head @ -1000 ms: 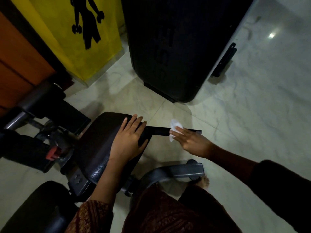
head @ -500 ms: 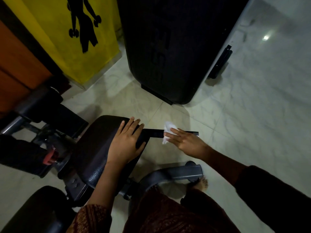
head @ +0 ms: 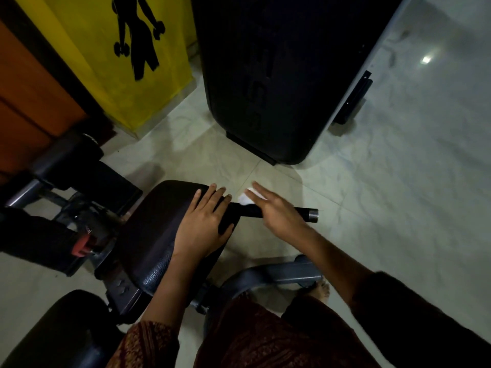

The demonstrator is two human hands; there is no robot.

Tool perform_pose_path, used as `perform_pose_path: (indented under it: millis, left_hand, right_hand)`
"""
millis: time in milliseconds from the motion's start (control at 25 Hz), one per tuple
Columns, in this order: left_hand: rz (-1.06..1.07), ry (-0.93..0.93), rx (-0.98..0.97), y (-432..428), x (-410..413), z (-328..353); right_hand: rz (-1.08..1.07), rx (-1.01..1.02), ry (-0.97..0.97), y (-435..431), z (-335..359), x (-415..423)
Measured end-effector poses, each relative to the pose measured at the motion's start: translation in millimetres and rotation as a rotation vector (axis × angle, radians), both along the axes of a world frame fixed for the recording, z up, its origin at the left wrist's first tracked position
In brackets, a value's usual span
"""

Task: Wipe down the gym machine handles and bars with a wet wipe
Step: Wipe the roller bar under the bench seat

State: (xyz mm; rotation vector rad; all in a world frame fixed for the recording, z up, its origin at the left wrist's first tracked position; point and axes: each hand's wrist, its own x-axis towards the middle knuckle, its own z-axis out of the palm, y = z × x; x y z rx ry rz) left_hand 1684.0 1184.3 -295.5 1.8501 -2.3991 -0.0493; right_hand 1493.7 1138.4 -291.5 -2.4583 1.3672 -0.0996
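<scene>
Your right hand [head: 279, 212] lies across the short black cylindrical handle bar with a bare metal end [head: 305, 213], which juts out sideways from the near edge of the dark padded leatherette seat [head: 156, 229]. Its fingers are stretched out almost flat, pinning the small crumpled white wet wipe [head: 245, 200] against the bar rather than curling round it. Only a corner of the wipe shows past your fingertips, close to where the bar meets the seat.

Your left hand [head: 204, 224] rests open, palm down, on the seat's right edge, gripping nothing; it looks to be steadying you.

The wipe is thin, limp and damp, so it will bunch and slide under a flat palm. You would do better to fold it over the bar and wrap your fingers around, taking hold from above so the cloth covers the whole circumference. The bar itself is rigid and fixed, and probably slick once wet.

The light is dim: the bar's inner end vanishes behind your left hand, most of the wipe is hidden, and I cannot tell whether the underside has been reached. The grey curved frame tube [head: 279, 273] below is partly cut off by your clothing.
</scene>
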Motion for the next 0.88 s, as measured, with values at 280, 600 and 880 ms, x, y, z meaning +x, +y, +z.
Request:
perform_pose_path:
  millis: [280,600,880]
  left_hand:
    - [-0.003,-0.002,-0.020,0,1,0]
    - [-0.014,-0.013,-0.021,0,1,-3]
    - [-0.002,0.018,-0.009,0,1,-1]
  right_hand:
    - [-0.037,0.106,0.332,-9,-5,-15]
    - [0.004,0.361,0.065,-23,-7,39]
    - [-0.018,0.268,0.097,-10,-14,-48]
